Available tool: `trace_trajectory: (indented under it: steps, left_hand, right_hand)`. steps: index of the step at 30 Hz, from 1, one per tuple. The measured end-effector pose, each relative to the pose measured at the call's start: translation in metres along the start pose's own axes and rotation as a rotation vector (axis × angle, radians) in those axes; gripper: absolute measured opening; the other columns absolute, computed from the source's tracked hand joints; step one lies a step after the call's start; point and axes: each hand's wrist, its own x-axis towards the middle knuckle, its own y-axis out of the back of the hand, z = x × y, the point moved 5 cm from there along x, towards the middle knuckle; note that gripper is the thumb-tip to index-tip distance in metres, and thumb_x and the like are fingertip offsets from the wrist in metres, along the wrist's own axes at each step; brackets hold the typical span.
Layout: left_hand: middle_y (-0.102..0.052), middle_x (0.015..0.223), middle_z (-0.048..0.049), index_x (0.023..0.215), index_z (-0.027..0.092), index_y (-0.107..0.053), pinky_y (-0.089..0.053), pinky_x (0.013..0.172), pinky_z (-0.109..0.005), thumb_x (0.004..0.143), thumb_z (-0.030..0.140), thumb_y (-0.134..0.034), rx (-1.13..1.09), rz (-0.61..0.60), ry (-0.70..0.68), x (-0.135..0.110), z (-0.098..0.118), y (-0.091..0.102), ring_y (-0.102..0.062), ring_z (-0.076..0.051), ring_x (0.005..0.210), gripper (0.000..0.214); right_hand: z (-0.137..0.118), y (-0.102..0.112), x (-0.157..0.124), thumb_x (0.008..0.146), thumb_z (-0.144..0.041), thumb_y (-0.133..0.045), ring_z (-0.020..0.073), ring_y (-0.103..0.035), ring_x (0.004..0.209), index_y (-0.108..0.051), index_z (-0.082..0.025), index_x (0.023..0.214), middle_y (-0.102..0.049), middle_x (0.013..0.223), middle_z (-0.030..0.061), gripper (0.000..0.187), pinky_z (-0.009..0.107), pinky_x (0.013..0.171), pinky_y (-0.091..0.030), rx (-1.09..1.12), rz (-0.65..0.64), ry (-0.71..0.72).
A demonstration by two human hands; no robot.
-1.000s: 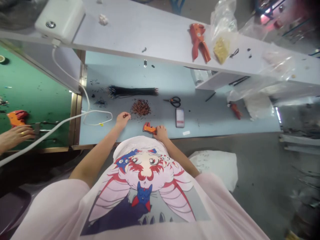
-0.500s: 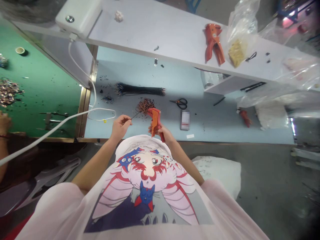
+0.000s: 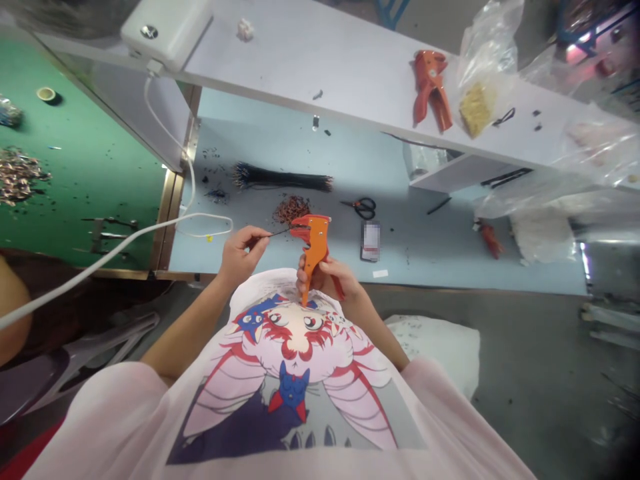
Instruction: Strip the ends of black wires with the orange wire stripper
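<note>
Between its fingertips my left hand (image 3: 244, 253) pinches a thin dark wire (image 3: 279, 233), which points right to the jaws of an orange-red wire stripper (image 3: 316, 243). Whether the wire's end sits inside the jaws is hard to make out. My right hand (image 3: 333, 273) is wrapped round the stripper's handles, in front of my shirt. Just beyond the jaws lies a pile of small copper-coloured scraps (image 3: 291, 209). Farther back, a long bundle of black wires (image 3: 283, 177) with bared ends rests on the light blue table (image 3: 350, 147).
Scissors (image 3: 364, 208) and a phone-like flat object (image 3: 371, 241) lie right of the scraps. A white cable (image 3: 125, 243) crosses the left side. On the raised shelf stand a white box (image 3: 170, 30), another red wire stripper (image 3: 431, 90) and a bag of yellowish pieces (image 3: 477, 110).
The stripper has turned so its jaws face left toward the wire, and has come nearer my body. My left hand has shifted slightly right with the wire, closing the gap to the jaws.
</note>
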Motion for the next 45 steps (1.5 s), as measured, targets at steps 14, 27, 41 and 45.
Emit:
trace_trajectory:
  steps: [14, 27, 41, 45]
  left_hand:
    - [-0.060, 0.066, -0.0003, 0.082, 0.020, -0.069, -0.036, 0.053, -0.023, 0.079, 0.024, -0.059, 0.134, 0.037, -0.148, 0.001, 0.029, 0.009, -0.045, -0.009, 0.056, 0.011]
    - [-0.061, 0.066, -0.0003, 0.084, 0.021, -0.069, -0.038, 0.056, -0.023, 0.078, 0.019, -0.060, 0.232, 0.047, -0.282, -0.001, 0.041, 0.014, -0.045, -0.009, 0.055, 0.012]
    - [-0.062, 0.070, -0.0012, 0.083, 0.021, -0.069, -0.040, 0.056, -0.022, 0.077, 0.020, -0.059, 0.276, 0.038, -0.271, -0.001, 0.041, 0.015, -0.048, -0.009, 0.056, 0.012]
    - [-0.062, 0.070, -0.0014, 0.080, 0.019, -0.067, -0.042, 0.060, -0.023, 0.077, 0.019, -0.058, 0.266, 0.020, -0.268, 0.000, 0.044, 0.014, -0.050, -0.010, 0.059, 0.009]
  right_hand:
    - [-0.005, -0.013, -0.010, 0.074, -0.040, -0.064, 0.0187, -0.061, 0.068, -0.052, -0.015, 0.099, -0.059, 0.078, 0.0035, 0.037, 0.038, 0.065, -0.053, -0.068, -0.004, 0.017]
    - [-0.006, -0.013, -0.011, 0.076, -0.040, -0.064, 0.0171, -0.061, 0.061, -0.053, -0.014, 0.094, -0.060, 0.072, 0.0029, 0.033, 0.034, 0.060, -0.051, -0.143, 0.027, 0.040]
    - [-0.008, -0.013, -0.011, 0.076, -0.042, -0.062, 0.0160, -0.057, 0.055, -0.052, -0.016, 0.088, -0.057, 0.064, 0.0004, 0.031, 0.031, 0.052, -0.049, -0.193, 0.063, 0.027]
    - [-0.007, -0.015, -0.011, 0.077, -0.041, -0.062, 0.0147, -0.056, 0.052, -0.051, -0.016, 0.087, -0.056, 0.063, 0.0000, 0.029, 0.030, 0.051, -0.048, -0.202, 0.067, 0.022]
